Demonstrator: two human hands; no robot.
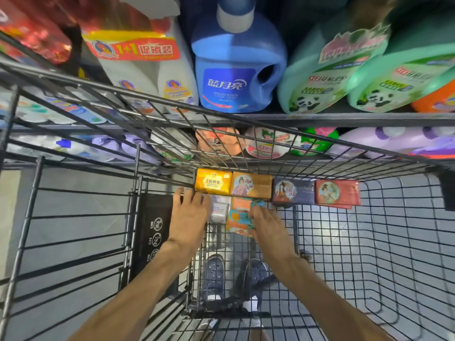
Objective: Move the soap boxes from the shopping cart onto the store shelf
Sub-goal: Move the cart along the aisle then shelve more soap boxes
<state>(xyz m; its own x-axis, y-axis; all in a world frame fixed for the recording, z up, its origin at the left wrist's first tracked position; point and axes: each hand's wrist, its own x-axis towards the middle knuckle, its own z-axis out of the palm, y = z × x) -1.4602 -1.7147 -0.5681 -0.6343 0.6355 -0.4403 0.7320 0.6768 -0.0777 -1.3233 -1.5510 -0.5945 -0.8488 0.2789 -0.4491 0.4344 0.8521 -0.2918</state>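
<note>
Both hands are down in the shopping cart (369,242) now. The left hand (189,217) lies flat with fingers spread, touching the white soap box (219,210) just below the yellow soap box (213,180). The right hand (267,227) rests its fingers on the orange-and-teal soap box (240,215); whether it grips, I cannot tell. Three more boxes sit in a row beyond. The risk: a loose hold lets a box slip and snag in the wire grid.
</note>
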